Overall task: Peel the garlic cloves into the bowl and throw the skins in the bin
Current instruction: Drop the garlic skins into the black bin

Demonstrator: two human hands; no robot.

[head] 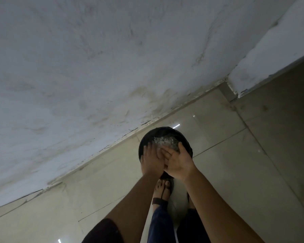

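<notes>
A black round bin (pixel 184 137) stands on the floor against the wall, with a heap of pale garlic skins (pixel 165 142) inside it. Both my hands hover over its opening. My left hand (pixel 152 159) is turned palm down, blurred, its fingers straight and lying across the fingers of my right hand (pixel 179 163), whose palm faces up with relaxed fingers. Neither hand visibly holds anything. No bowl or cloves are in view.
A stained white wall (pixel 95 67) fills the upper left and meets the glossy beige floor tiles (pixel 253 163) right behind the bin. A wall corner (pixel 235 92) juts out at the upper right. My sandalled foot (pixel 162 190) stands just before the bin.
</notes>
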